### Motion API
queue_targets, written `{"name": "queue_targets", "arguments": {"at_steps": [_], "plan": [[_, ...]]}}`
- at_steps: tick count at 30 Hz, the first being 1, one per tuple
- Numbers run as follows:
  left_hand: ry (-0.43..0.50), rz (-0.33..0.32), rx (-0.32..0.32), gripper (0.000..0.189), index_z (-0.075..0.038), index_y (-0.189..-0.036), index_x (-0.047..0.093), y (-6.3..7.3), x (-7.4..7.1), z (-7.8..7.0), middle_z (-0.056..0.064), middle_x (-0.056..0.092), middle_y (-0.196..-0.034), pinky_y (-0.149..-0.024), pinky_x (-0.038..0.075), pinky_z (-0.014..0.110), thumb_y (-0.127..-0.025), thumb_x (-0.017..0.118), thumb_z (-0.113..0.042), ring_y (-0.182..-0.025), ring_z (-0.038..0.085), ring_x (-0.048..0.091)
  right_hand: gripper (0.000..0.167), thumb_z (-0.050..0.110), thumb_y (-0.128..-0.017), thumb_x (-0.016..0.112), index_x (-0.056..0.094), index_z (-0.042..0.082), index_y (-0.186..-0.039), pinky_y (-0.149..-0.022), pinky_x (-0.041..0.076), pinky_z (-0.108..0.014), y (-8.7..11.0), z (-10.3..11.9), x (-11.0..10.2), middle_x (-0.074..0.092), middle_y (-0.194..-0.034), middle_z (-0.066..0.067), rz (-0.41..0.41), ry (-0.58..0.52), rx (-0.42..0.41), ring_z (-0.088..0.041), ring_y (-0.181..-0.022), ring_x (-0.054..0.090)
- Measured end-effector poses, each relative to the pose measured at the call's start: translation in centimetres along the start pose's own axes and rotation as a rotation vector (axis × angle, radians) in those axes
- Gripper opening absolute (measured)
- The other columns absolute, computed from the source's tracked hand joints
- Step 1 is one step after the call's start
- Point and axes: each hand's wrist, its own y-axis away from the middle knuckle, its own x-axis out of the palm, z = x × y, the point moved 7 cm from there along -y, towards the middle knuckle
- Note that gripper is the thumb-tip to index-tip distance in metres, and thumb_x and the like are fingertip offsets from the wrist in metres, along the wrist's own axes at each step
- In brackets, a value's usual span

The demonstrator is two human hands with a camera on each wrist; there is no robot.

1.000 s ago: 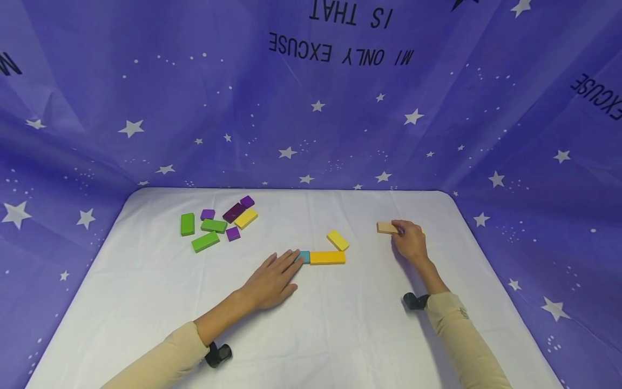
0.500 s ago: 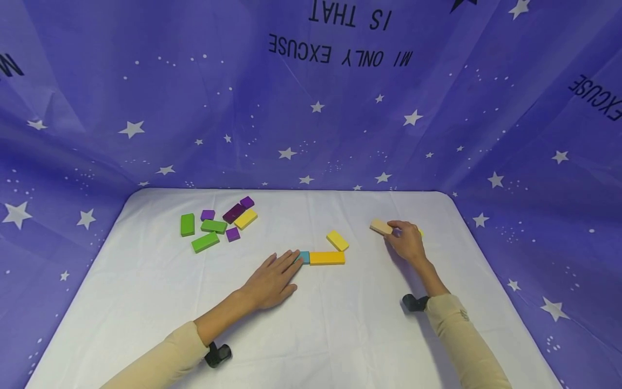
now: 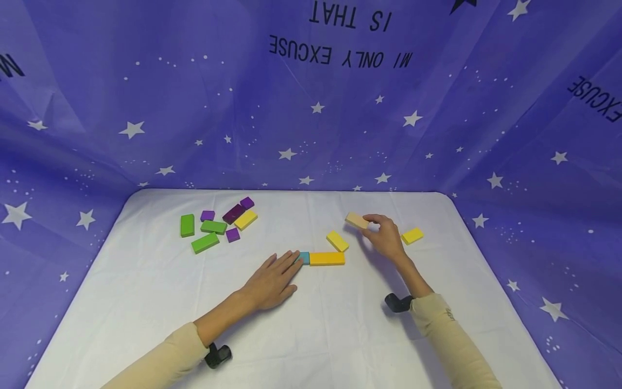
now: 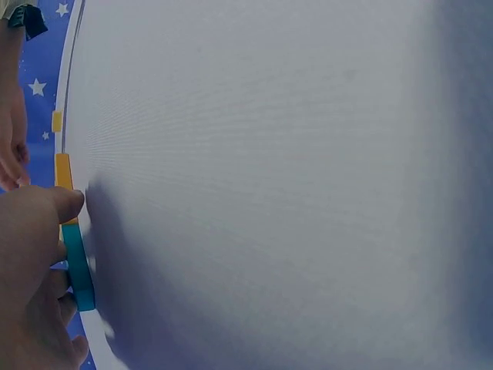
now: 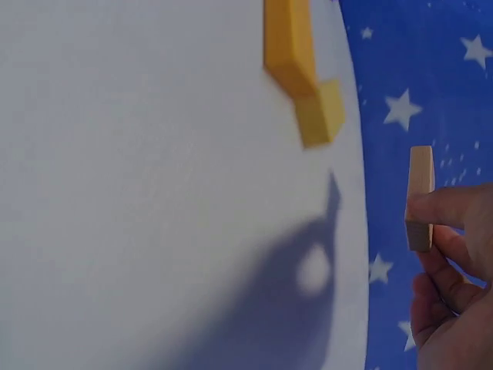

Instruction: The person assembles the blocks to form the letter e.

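Wooden block (image 3: 356, 220), pinched in the right hand (image 3: 386, 239), could slip if fingers loosen (left hand (image 3: 272, 283), fingers straight, touches blue block (image 3: 305, 259)).

Both close wrist views apparently share orange block (image 5: 286, 42).

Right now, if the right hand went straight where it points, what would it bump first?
Probably the starry cloth behind the white table. The right hand pinches a pale block, and its way there looks free, though depth is unclear.

Wooden block (image 3: 356, 220) pale tan; long block (image 3: 327, 259) orange; neighbouring block (image 4: 78, 266) teal; backdrop (image 3: 340, 129) violet-blue, white-starred, black-lettered; tablecloth (image 3: 330, 335) white.
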Motion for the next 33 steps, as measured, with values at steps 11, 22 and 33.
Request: {"name": "queue_targets", "arguments": {"at_steps": [11, 22, 33], "plan": [[0.005, -0.013, 0.002, 0.064, -0.005, -0.155, 0.033, 0.0, 0.2, 0.0, 0.013, 0.027, -0.161, -0.117, 0.019, 0.052, -0.103, 0.053, -0.035, -0.148, 0.030, 0.023, 0.038, 0.007, -0.086, 0.074, 0.068, 0.000, -0.123, -0.095, 0.045, -0.052, -0.7, 3.4, 2.8, 0.064, -0.124, -0.019, 0.019, -0.036, -0.050, -0.036, -0.115, 0.055], [-0.001, 0.012, -0.013, 0.064, -0.006, -0.156, 0.031, 0.0, 0.1, 0.2, 0.013, 0.025, -0.162, -0.118, 0.018, 0.052, -0.104, 0.052, -0.036, -0.148, 0.030, 0.021, 0.036, 0.005, -0.085, 0.075, 0.068, -0.002, -0.120, -0.100, 0.043, -0.049, -1.3, 5.0, 6.1, 0.066, -0.120, -0.018, 0.069, -0.029, -0.083, -0.035, -0.113, 0.057], [0.000, 0.001, 0.004, 0.063, -0.003, -0.155, 0.033, 0.0, -0.1, 0.0, 0.015, 0.027, -0.161, -0.117, 0.020, 0.054, -0.103, 0.053, -0.034, -0.148, 0.031, 0.023, 0.036, 0.009, -0.086, 0.076, 0.068, 0.000, -0.120, -0.100, 0.044, -0.048, -1.5, 4.8, 8.2, 0.067, -0.117, -0.017, 0.099, 0.013, -0.048, -0.033, -0.112, 0.056]]}}
